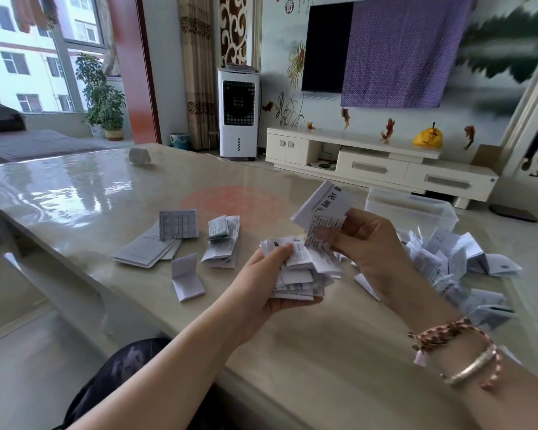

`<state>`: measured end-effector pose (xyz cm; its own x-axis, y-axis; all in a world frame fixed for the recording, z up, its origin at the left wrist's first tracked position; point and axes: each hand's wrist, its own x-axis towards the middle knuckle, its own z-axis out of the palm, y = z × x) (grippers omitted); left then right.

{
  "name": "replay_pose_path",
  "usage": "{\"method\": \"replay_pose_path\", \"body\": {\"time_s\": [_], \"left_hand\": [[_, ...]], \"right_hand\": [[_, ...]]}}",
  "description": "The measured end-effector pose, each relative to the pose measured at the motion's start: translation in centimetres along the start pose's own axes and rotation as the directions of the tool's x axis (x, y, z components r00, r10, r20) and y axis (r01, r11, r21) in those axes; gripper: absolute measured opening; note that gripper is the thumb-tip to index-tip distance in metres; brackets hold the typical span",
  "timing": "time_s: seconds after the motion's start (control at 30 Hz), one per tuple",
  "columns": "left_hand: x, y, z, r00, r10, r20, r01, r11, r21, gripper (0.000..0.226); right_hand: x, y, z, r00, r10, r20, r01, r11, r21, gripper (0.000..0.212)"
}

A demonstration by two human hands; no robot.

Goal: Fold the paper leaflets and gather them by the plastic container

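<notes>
Near the centre of the frame, the left hand (269, 276) curls palm-up around a thick bundle of folded leaflets (305, 271), while the right hand (362, 240) pinches one printed leaflet (322, 209) whose long axis tilts toward the upper right. More folded leaflets (454, 259) lie heaped at right on the worktop (106, 187), just below the clear plastic container (412, 207). Flatter leaflets (156, 246) lie left of centre.

Both forearms are bare, no sleeves in sight. On the right wrist sits a braided cord bracelet (444, 335) in pink and brown with a small pale tassel, and just behind it a smooth, pale metal bangle (472, 366). The left wrist wears nothing. Dark patterned fabric (121, 370) covers the lap below.
</notes>
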<state>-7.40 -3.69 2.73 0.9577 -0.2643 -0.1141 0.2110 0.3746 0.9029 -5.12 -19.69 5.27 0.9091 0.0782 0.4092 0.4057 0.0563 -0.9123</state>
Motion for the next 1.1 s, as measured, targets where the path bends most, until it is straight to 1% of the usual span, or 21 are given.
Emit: {"method": "replay_pose_path", "body": {"time_s": [0.1,0.2,0.27,0.4,0.5,0.57,0.6,0.63,0.73,0.8,0.87,0.9,1.0,1.1], "left_hand": [[0.0,-0.1,0.1,1.000,-0.002,0.012,0.002,1.000,0.023,0.030],[0.0,0.1,0.2,0.999,0.003,0.049,-0.004,0.999,0.040,0.030],[-0.1,0.2,0.3,0.995,0.008,0.098,-0.011,0.999,0.032,0.031],[-0.2,0.3,0.2,0.995,-0.021,0.100,0.030,0.995,-0.095,0.039],[-0.2,0.4,0.0,0.995,-0.024,0.092,0.035,0.992,-0.124,0.034],[-0.3,0.4,-0.1,0.996,-0.024,0.084,0.038,0.986,-0.164,0.029],[-0.3,0.5,-0.1,0.997,-0.022,0.073,0.035,0.982,-0.185,0.027],[-0.2,0.5,-0.2,0.998,-0.015,0.053,0.025,0.980,-0.196,0.026],[0.1,0.5,-0.4,0.998,0.021,-0.055,-0.033,0.977,-0.212,0.029],[0.2,0.5,-0.5,0.990,0.049,-0.129,-0.078,0.970,-0.230,0.030],[0.1,0.4,-0.5,0.981,0.082,-0.174,-0.122,0.965,-0.231,0.030],[0.0,0.4,-0.5,0.977,0.101,-0.189,-0.143,0.964,-0.224,0.030],[-0.3,0.1,-0.3,0.969,0.141,-0.202,-0.180,0.965,-0.192,0.032],[-0.5,0.0,-0.4,0.964,0.179,-0.196,-0.209,0.967,-0.147,0.047]], "right_hand": [[0.0,0.4,0.1,0.999,-0.045,-0.005,0.044,0.999,-0.025,0.025],[-0.2,0.9,0.6,0.988,-0.129,0.079,0.138,0.983,-0.121,0.015],[-0.4,1.1,0.8,0.978,-0.161,0.130,0.179,0.975,-0.135,0.011],[-0.5,1.3,0.9,0.970,-0.184,0.158,0.221,0.939,-0.265,0.013],[-0.3,1.6,0.7,0.966,-0.168,0.195,0.218,0.935,-0.278,0.013],[-0.3,1.6,0.4,0.946,-0.189,0.263,0.282,0.882,-0.378,0.011],[-0.4,1.5,0.2,0.929,-0.203,0.309,0.329,0.837,-0.438,0.011],[-0.4,1.5,0.0,0.915,-0.204,0.349,0.364,0.789,-0.495,0.014],[-0.6,1.3,-0.3,0.888,-0.162,0.431,0.423,0.657,-0.624,0.040],[-0.9,1.2,0.1,0.864,-0.162,0.477,0.484,0.531,-0.696,0.055],[-1.1,1.2,0.7,0.857,-0.143,0.495,0.505,0.421,-0.753,0.067],[-1.2,1.3,1.1,0.864,-0.136,0.484,0.495,0.401,-0.771,0.069],[-1.6,1.9,2.2,0.902,-0.143,0.408,0.429,0.414,-0.803,0.063],[-1.7,2.1,3.0,0.915,-0.180,0.360,0.403,0.401,-0.823,0.060]]}}
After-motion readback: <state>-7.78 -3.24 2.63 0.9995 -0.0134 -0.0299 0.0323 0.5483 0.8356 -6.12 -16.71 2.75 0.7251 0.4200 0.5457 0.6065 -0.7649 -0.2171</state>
